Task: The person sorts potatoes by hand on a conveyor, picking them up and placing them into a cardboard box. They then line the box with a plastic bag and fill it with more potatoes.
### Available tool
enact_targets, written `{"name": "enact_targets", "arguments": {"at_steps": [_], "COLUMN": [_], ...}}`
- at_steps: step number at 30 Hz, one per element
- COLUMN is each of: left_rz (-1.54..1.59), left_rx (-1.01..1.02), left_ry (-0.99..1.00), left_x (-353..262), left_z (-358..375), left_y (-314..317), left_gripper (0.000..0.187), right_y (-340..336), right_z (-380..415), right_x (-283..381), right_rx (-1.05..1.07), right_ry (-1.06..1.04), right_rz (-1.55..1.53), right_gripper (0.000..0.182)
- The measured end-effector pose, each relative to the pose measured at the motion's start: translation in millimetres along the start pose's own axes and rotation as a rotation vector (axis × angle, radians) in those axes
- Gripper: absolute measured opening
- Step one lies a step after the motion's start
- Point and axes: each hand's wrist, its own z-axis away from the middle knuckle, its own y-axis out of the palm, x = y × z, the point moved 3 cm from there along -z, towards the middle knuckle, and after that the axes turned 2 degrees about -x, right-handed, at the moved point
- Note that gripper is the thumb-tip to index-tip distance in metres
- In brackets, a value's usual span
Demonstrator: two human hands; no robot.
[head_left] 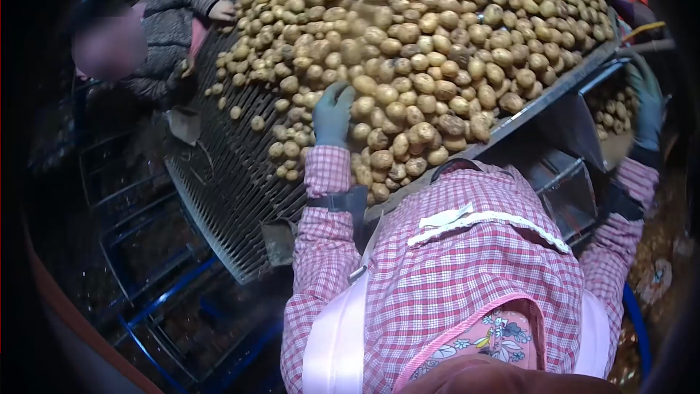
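A thick heap of potatoes [437, 58] covers the slatted sorting belt [240, 168] in front of me. My left hand [333, 114], in a grey-green glove, rests on the heap near its left part, touching potatoes; its fingers look stretched out, with no potato visible in them. Out to the right, my right hand [647, 102], gloved the same way, is beside a metal chute [572, 128]. Its fingers are extended along the chute's far edge, and nothing shows in them. More potatoes [614, 111] lie inside the chute.
A co-worker [168, 36] in a dark padded jacket is across at the upper left, one hand at the heap's edge. A metal rail [539, 98] borders the belt on the right. Blue frame bars [171, 288] stand at the lower left.
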Motion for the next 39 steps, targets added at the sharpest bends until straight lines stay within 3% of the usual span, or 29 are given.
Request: {"name": "enact_targets", "arguments": {"at_steps": [1,2,3,4,5,6,8,10,14,15,18,21,23,24,25,26,28,29,32,33,36,39], "left_rz": [-0.134,-0.526,-0.505,-0.489,-0.421,-0.049,0.348,0.409,0.877,0.922,0.951,1.093,1.224,1.014,0.964,0.91,0.424,0.184,0.492,0.463,0.381,0.353], "left_rx": [0.043,0.006,0.019,0.029,0.051,0.093,0.08,0.027,0.07,0.105,0.135,0.366,0.579,0.341,0.42,0.497,0.488,0.479,0.335,0.329,0.499,0.57], "left_ry": [-0.044,0.077,0.041,0.003,-0.028,-0.04,-0.177,-0.317,-0.321,-0.31,-0.408,-0.5,-0.537,-0.541,-0.627,-0.713,-0.657,-0.619,-0.269,-0.23,-0.128,-0.098], "left_x": [7,0,2,5,-3,19,21,8,3,10,12,-29,-40,-34,-35,-36,-48,-52,-48,-63,-66,-65], "left_z": [-8,-13,-20,-26,-27,-32,-27,-20,-8,-6,6,25,35,38,42,45,42,41,35,34,30,20], "left_y": [20,35,48,54,53,54,37,12,-6,-7,0,22,41,54,58,60,41,34,28,28,43,51], "left_gripper": [0.05,0.063,0.064,0.065,0.059,0.052,0.047,0.046,0.037,0.035,0.031,0.032,0.035,0.039,0.04,0.041,0.037,0.035,0.034,0.024,0.022,0.017], "right_y": [35,69,103,133,157,177,203,218,259,281,307,316,331,344,352,353,336,342,334,331,335,323], "right_z": [11,22,33,49,59,70,81,90,103,106,118,124,130,136,139,139,132,132,122,122,120,112], "right_x": [2,4,5,58,69,70,76,62,56,44,120,191,209,208,212,207,214,202,203,204,201,210], "right_rx": [0.104,0.199,0.283,0.3,0.401,0.507,0.652,0.683,0.686,0.705,0.673,0.904,0.937,0.938,0.867,0.948,1.092,1.047,1.102,1.087,1.072,1.041], "right_ry": [0.054,0.13,0.222,0.193,0.307,0.422,0.346,0.369,0.208,0.13,0.06,0.069,-0.018,-0.1,-0.123,0.044,0.386,0.358,0.238,0.22,0.004,-0.156], "right_rz": [-0.196,-0.394,-0.572,-0.446,-0.488,-0.533,-0.397,-0.308,-0.23,-0.205,-0.396,-0.541,-0.626,-0.653,-0.662,-0.653,-0.618,-0.593,-0.441,-0.367,-0.335,-0.069], "right_gripper": [0.032,0.032,0.031,0.026,0.025,0.025,0.028,0.033,0.045,0.053,0.056,0.068,0.07,0.071,0.067,0.064,0.058,0.06,0.057,0.052,0.049,0.047]}}
